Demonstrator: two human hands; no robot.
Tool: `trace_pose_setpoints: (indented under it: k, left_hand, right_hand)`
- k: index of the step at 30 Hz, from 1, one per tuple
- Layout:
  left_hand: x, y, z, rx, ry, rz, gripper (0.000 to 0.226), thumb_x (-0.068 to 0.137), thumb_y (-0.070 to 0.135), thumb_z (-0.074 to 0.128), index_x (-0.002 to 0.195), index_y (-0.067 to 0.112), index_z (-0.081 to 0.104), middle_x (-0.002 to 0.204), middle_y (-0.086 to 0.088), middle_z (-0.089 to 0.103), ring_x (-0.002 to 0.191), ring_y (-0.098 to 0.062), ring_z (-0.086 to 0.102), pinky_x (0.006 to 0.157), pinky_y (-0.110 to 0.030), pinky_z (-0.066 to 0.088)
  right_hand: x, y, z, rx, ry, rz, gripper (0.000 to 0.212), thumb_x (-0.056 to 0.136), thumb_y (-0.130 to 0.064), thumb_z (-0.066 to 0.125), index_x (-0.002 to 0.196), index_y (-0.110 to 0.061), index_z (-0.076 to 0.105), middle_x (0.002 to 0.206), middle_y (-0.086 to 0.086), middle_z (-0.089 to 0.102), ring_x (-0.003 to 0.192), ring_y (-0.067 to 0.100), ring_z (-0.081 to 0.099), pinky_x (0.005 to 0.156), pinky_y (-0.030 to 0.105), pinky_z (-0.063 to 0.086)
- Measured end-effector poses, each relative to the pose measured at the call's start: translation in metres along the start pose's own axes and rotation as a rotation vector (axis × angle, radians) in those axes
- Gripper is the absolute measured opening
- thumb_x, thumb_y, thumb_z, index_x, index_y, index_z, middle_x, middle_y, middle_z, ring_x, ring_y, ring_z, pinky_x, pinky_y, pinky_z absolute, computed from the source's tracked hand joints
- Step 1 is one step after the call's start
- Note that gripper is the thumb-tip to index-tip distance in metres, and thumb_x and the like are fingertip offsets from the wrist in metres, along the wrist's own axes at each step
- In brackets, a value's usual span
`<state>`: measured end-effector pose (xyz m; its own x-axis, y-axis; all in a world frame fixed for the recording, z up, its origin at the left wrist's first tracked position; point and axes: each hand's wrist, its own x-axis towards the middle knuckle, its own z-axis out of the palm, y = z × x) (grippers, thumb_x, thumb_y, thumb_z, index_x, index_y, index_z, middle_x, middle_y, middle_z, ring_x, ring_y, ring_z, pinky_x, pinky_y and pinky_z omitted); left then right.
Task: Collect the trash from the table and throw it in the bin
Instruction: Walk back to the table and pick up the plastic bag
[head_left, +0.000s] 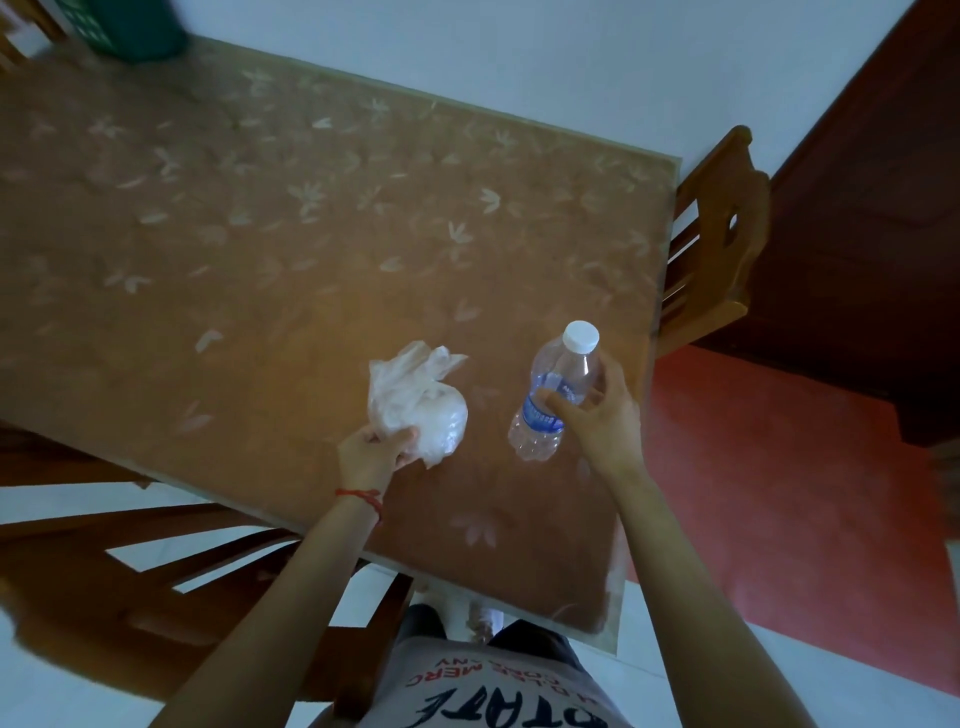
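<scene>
Plastic bottle (556, 397): clear, white cap, blue label; over the near right part of the table (260, 234), just inside its right edge. Whether its base touches the cloth or is lifted, I cannot tell.
Bottle axis: long axis runs from the base, near the person, up and away to the cap, which points toward the far right, at the chair (711, 249) beyond the table edge.
Right hand (597, 410): wrapped round the bottle's middle from the right side, thumb across the label, fingers behind; a firm clasp on the bottle.
Bag (421, 405): crumpled clear plastic, left of the bottle and apart from it, loose end pointing up and away, bulk toward the person.
Left hand (376, 449): clenched on the bag's near lower edge, coming from below and the left.
Bin (130, 26): dark green, likely the bin, at the far left corner beyond the table, blurred and partly cut off by the frame.
Key relation: the bin lies well away, up and left of both hands; the left hand with the bag is the nearer one, the bottle farthest.
Judgement: both pieces seem in hand, so carrying round to the bin looks next.
Rest of table: no other trash shows.
</scene>
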<state>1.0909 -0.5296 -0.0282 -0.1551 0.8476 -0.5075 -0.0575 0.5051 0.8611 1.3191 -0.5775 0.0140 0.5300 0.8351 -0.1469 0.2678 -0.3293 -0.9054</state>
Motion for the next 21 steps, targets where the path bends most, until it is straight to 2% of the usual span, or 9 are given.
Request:
trace_pose_setpoints:
  k: [2,4,7,8,10,13,16,21]
  left_hand:
    - [-0.003,0.002,-0.002,-0.005,-0.005,-0.003,0.024,0.072,-0.001,0.070,0.054,0.009,0.057,0.066,-0.004,0.062,0.054,-0.009,0.063,0.056,-0.023,0.057]
    - [-0.005,0.003,-0.004,-0.006,-0.017,-0.001,0.020,0.072,-0.001,0.070,0.058,0.005,0.057,0.068,-0.003,0.062,0.051,-0.006,0.064,0.055,-0.023,0.057]
    - [-0.008,0.004,-0.011,0.020,-0.021,0.009,0.027,0.072,-0.001,0.071,0.055,0.005,0.051,0.059,-0.003,0.061,0.051,-0.010,0.064,0.055,-0.025,0.057]
    - [-0.009,0.005,-0.014,0.018,-0.022,0.011,0.031,0.072,-0.002,0.071,0.052,0.007,0.048,0.060,-0.004,0.060,0.055,-0.014,0.063,0.056,-0.027,0.057]
    - [-0.012,0.006,-0.021,0.022,-0.032,0.021,0.039,0.070,-0.001,0.072,0.047,0.010,0.042,0.062,-0.008,0.058,0.060,-0.017,0.061,0.056,-0.028,0.058]
    - [-0.019,0.010,-0.033,0.039,-0.047,0.031,0.036,0.070,0.000,0.072,0.049,0.010,0.045,0.065,-0.008,0.059,0.063,-0.019,0.061,0.057,-0.030,0.057]
    - [-0.027,0.015,-0.046,0.027,-0.068,0.042,0.024,0.069,-0.001,0.072,0.055,0.007,0.054,0.070,-0.005,0.062,0.066,-0.018,0.062,0.050,-0.025,0.057]
    - [-0.039,0.022,-0.066,-0.017,-0.129,0.045,0.017,0.070,0.000,0.072,0.062,0.009,0.059,0.077,-0.005,0.064,0.070,-0.018,0.062,0.045,-0.020,0.054]
  right_hand:
    - [-0.002,0.002,-0.005,0.006,-0.032,0.011,0.068,0.058,-0.048,0.074,0.119,-0.033,0.049,0.101,-0.024,0.060,0.092,-0.006,0.059,0.072,0.017,0.045]
    - [-0.005,0.005,-0.010,0.024,-0.047,0.035,0.062,0.065,-0.040,0.076,0.120,-0.027,0.052,0.102,-0.018,0.063,0.095,0.000,0.061,0.075,0.022,0.049]
    - [-0.017,0.008,-0.014,0.106,-0.063,0.090,0.048,0.069,-0.037,0.075,0.112,-0.024,0.057,0.103,-0.003,0.068,0.089,0.015,0.065,0.072,0.038,0.053]
    - [-0.022,0.009,-0.015,0.147,-0.068,0.098,0.041,0.070,-0.036,0.075,0.106,-0.025,0.059,0.101,0.001,0.068,0.084,0.017,0.065,0.068,0.037,0.052]
    - [-0.033,0.008,-0.016,0.211,-0.068,0.096,0.026,0.073,-0.033,0.073,0.097,-0.028,0.062,0.094,0.003,0.069,0.072,0.013,0.064,0.061,0.027,0.051]
    - [-0.050,0.007,-0.014,0.243,-0.036,0.120,0.031,0.075,-0.034,0.072,0.101,-0.020,0.063,0.093,0.002,0.070,0.081,0.015,0.066,0.072,0.029,0.051]
    - [-0.068,0.004,-0.009,0.262,-0.023,0.117,0.025,0.076,-0.032,0.071,0.098,-0.021,0.064,0.090,0.001,0.070,0.081,0.017,0.065,0.074,0.033,0.051]
    - [-0.098,-0.004,-0.003,0.283,-0.008,0.103,0.032,0.077,-0.032,0.071,0.105,-0.018,0.063,0.095,-0.002,0.071,0.090,0.015,0.067,0.082,0.035,0.053]
